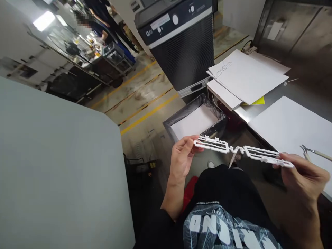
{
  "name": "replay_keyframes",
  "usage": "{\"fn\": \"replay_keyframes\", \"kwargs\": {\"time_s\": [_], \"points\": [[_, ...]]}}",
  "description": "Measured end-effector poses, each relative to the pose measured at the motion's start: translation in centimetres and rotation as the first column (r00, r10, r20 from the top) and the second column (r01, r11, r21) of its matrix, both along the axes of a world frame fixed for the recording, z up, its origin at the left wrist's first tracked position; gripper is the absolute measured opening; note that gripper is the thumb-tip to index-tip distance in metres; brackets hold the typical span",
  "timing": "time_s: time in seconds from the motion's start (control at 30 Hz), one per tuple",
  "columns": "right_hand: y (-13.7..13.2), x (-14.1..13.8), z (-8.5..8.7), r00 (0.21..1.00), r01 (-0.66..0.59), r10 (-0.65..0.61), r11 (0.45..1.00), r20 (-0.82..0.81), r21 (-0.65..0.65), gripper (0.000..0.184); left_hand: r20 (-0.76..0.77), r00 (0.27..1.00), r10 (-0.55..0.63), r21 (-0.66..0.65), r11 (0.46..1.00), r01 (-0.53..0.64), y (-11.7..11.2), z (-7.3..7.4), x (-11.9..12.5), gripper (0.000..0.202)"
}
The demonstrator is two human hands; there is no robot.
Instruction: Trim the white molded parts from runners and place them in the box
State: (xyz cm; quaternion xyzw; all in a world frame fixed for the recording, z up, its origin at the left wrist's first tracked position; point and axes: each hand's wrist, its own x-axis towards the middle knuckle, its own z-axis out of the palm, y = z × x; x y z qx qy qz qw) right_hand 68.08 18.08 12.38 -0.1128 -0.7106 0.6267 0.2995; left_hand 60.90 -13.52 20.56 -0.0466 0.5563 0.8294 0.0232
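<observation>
Between my two hands a white plastic molded part [236, 150] is held up, made of two slotted rectangular frames joined by a thin bent middle piece with a spike hanging from it. My left hand [181, 157] pinches its left end between thumb and fingers. At the other end my right hand [302, 173] grips the right frame. Below and behind the part are my dark clothes and the floor. A pair of cutting pliers [312, 151] lies on a white sheet [298, 119] beside my right hand.
A black-lined bin [168, 123] with a white sheet inside stands ahead. Stacked white sheets [251, 76] lie on the metal table [245, 113], a similar white part [222, 69] on top. A dark machine [181, 48] stands behind; a large pale panel [62, 166] fills the left. A person [103, 33] is far off.
</observation>
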Motion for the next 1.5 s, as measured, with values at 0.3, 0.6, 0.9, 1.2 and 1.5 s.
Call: {"fn": "replay_keyframes", "kwargs": {"time_s": [0.3, 0.6, 0.9, 1.2, 1.5], "points": [[-6.5, 2.2, 1.3, 0.997, -0.073, 0.073, 0.996, -0.007, -0.044, 0.007, -0.218, 0.967, 0.131, -0.151, 0.974, -0.166, -6.3, -2.3, 4.1, 0.021], [-7.7, 0.7, 2.7, 0.941, -0.332, 0.332, 0.943, -0.063, 0.008, 0.012, -0.401, 0.863, 0.307, -0.148, 0.908, -0.392, -7.5, -2.6, 4.2, 0.029], [-2.4, -2.6, 2.1, 0.911, -0.396, 0.387, 0.917, -0.142, -0.042, 0.009, -0.543, 0.798, 0.260, -0.150, 0.905, -0.397, -1.9, -1.0, 2.5, 0.013], [9.1, -4.7, -2.9, 0.946, -0.324, 0.315, 0.890, -0.081, -0.321, 0.014, -0.286, 0.950, 0.124, -0.255, 0.946, -0.200, 10.7, 1.6, -0.1, 0.028], [16.1, -3.7, -4.2, 0.910, -0.128, 0.314, 0.835, 0.272, -0.535, 0.049, 0.096, 0.993, -0.073, -0.277, 0.956, 0.097, 19.3, 2.9, -4.4, 0.041]]}}
